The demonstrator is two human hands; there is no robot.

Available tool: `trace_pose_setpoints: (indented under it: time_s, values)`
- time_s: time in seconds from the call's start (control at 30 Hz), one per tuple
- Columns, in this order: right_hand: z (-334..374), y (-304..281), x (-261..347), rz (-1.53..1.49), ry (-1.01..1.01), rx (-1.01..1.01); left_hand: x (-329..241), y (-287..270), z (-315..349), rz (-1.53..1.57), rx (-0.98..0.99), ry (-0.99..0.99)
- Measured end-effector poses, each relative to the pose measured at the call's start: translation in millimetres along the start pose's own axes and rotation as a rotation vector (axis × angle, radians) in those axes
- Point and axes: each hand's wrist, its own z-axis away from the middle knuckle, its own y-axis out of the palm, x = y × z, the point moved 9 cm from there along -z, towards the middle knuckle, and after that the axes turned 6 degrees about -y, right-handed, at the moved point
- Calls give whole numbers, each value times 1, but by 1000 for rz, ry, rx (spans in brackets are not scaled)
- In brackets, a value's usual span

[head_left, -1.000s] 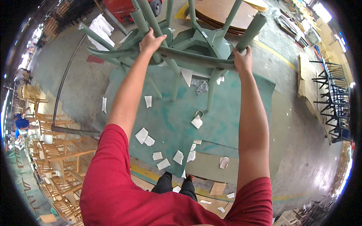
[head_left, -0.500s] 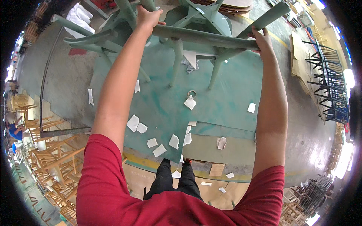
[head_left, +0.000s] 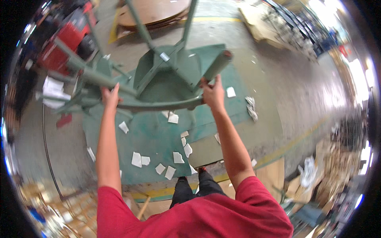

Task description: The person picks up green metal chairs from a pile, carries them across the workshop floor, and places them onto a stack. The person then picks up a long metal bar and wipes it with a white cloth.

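Observation:
A green chair (head_left: 162, 88) is held in front of me, tilted so that the crossed braces under its seat and its legs show. A curved rail runs along its near side. My left hand (head_left: 111, 96) is closed round the left end of this rail, by a thick leg-like bar. My right hand (head_left: 213, 92) grips the right end, where a thick bar with a dark end rises. Behind my left hand, a second green chair (head_left: 99, 65) partly overlaps the first; motion blur hides where they touch.
Green sheeting (head_left: 158, 131) covers the floor, scattered with white scraps (head_left: 136, 159). A crumpled rag (head_left: 251, 109) lies right. Round boards (head_left: 152, 14) are stacked at the back. A red machine (head_left: 65, 43) stands far left. Wooden chair frames (head_left: 55, 210) crowd the lower left.
My view has turned, and both hands appear lower and further left with the chair. The chair has tilted, so its underside shows more. Both hands keep their hold.

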Motion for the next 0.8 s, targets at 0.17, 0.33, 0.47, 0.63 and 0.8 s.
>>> trace_pose_setpoints:
  time_s: [0.17,0.33,0.47,0.63,0.8]
  values:
    - [109,-89,-37,57,128,-57,15,10,122,-24,48,-157]
    - [243,-147,-60,-51,220,-106,43,-17,219,-8,84,-353]
    - [330,-147,-85,-15,267,-93,38,-17,275,71,366,-431]
    - [381,-149,-99,-461,328,-113,69,-1,277,60,741,-491]
    - [462,-175,-98,-280,384,-190,54,-31,337,-108,609,-385]
